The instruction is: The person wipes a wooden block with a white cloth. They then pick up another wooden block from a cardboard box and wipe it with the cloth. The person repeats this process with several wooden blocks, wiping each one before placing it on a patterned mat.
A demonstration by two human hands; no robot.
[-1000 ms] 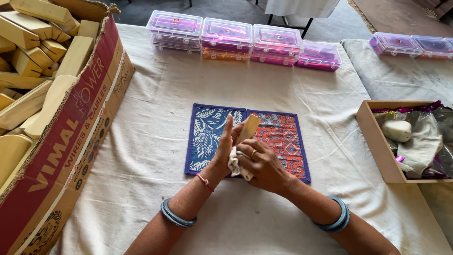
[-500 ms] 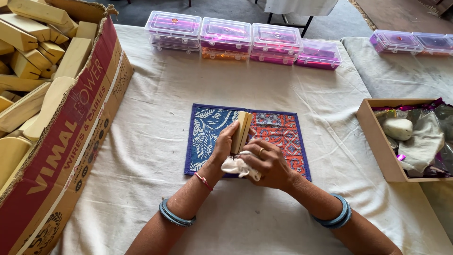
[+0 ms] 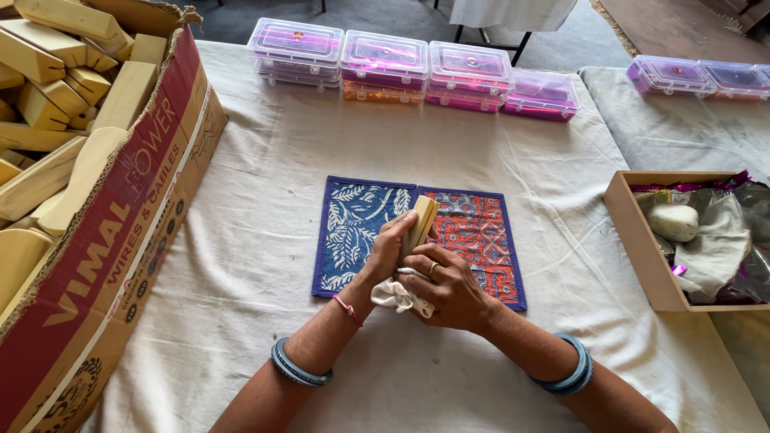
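Covering the bench [image 3: 265, 160] is a creased, off-white cloth. At its left edge a big cardboard box [image 3: 120, 240] brims with pale, smooth-cut wooden pieces. Along the far edge runs a row of clear plastic boxes [image 3: 413, 70]; a shallow wooden tray [image 3: 634, 240] sits at the right edge. In the middle lies a patterned mat [image 3: 353, 232], half blue, half orange. Above it the left hand [image 3: 393, 244] has its fingers clenched round a small wooden block [image 3: 420, 224], held upright. The right hand [image 3: 445, 285] bunches a soft white rag [image 3: 399, 295] against the block's lower end. A loose grip on that smooth wood might let the block slip onto the mat.
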